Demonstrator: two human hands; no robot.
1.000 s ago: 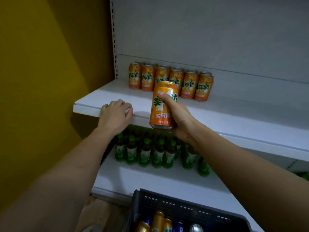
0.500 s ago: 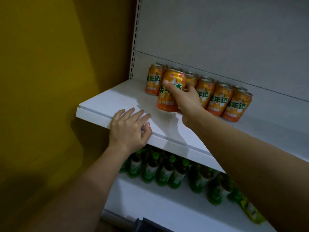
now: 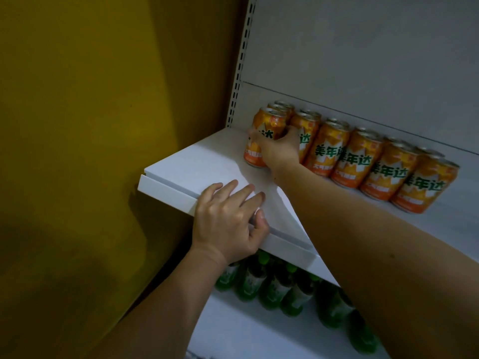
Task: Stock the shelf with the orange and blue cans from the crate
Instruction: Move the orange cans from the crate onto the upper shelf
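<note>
Orange can (image 3: 261,137), held upright at frame centre, stands on the white shelf (image 3: 197,164); the right hand (image 3: 278,149) wraps it, fingers curled round its body. It sits at the left end of the can row (image 3: 363,161), which runs toward the right: six cans across the front, with more tops visible behind. Left hand (image 3: 228,224) lies flat over the shelf's front edge, fingers straight, thumb on the lip. Bare shelf surface extends left and forward of the row. Green bottles (image 3: 274,286) fill the lower shelf; their count is unclear.
</note>
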